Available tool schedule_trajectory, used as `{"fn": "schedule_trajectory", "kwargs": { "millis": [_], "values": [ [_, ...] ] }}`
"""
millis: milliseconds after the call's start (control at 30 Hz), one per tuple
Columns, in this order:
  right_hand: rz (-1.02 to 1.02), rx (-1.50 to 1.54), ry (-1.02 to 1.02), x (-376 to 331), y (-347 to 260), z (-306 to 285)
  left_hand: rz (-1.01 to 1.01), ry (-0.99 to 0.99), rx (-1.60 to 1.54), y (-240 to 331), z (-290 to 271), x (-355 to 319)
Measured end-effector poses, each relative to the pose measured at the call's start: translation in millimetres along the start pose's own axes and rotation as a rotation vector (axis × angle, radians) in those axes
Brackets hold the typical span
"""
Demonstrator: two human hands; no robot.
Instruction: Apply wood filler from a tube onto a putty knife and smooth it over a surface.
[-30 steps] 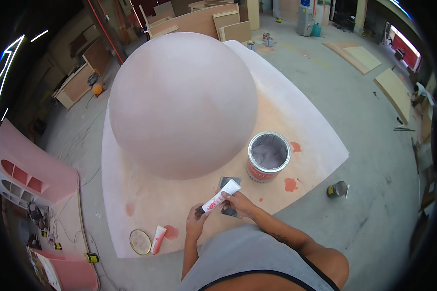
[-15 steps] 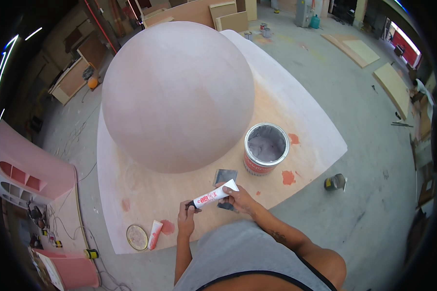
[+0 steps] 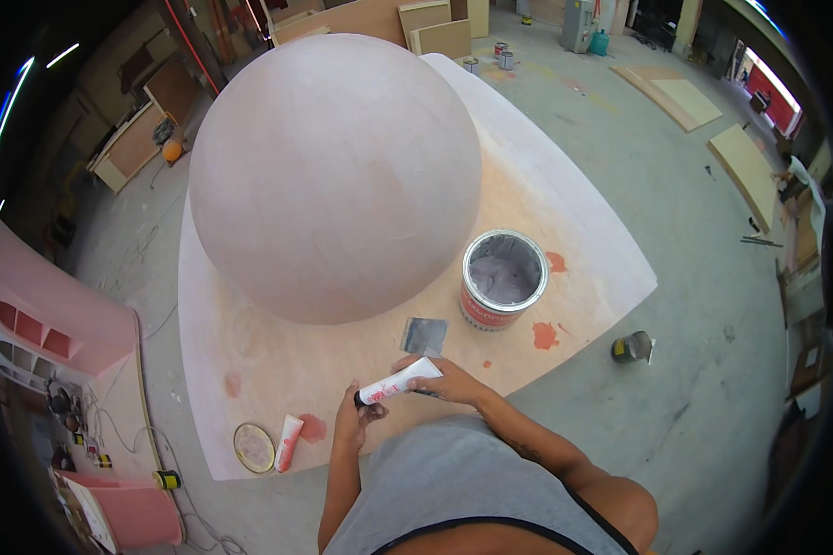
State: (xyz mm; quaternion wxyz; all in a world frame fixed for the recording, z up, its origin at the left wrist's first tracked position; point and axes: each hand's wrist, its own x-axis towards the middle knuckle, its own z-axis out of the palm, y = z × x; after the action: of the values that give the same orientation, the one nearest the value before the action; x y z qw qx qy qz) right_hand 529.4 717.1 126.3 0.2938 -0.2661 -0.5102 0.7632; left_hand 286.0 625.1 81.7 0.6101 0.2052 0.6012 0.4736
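Lying slantwise between both hands, the white tube point(image 3: 400, 380) runs its long axis from about 8 o'clock to 2 o'clock, dark cap end low at the left, flat crimped end high at the right. It hangs just over the near edge of the plywood board point(image 3: 583, 231), close to the person's chest. The left hand point(image 3: 354, 423) sits at the cap end, fingers pinched around the dark cap, so it is the nearer hand to the tube's mouth. The right hand point(image 3: 444, 379) is wrapped around the body of the tube from the 3 o'clock side, grasping it firmly.

At 12 o'clock from the tube a small grey square scraper point(image 3: 425, 335) lies flat on the board, near but apart. At 1 o'clock stands an open paint tin point(image 3: 503, 279) with grey filler inside. At 8 o'clock lie a second tube point(image 3: 288, 442) and a round lid point(image 3: 254, 447), just beside each other. The big pink sphere point(image 3: 335, 176) fills the board from 11 to 12 o'clock.
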Motion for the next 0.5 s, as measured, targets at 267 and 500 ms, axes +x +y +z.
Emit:
{"fn": "schedule_trajectory", "kwargs": {
  "millis": [267, 500],
  "values": [
    [0.090, 0.071, 0.063, 5.1, 6.3, 1.8, 0.336, 0.096, 0.101, 4.3, 5.5, -12.0],
    [0.152, 0.312, 0.071, 6.7, 3.5, -2.5, 0.469, 0.053, 0.056, 5.6, 2.8, -14.8]
  ]
}}
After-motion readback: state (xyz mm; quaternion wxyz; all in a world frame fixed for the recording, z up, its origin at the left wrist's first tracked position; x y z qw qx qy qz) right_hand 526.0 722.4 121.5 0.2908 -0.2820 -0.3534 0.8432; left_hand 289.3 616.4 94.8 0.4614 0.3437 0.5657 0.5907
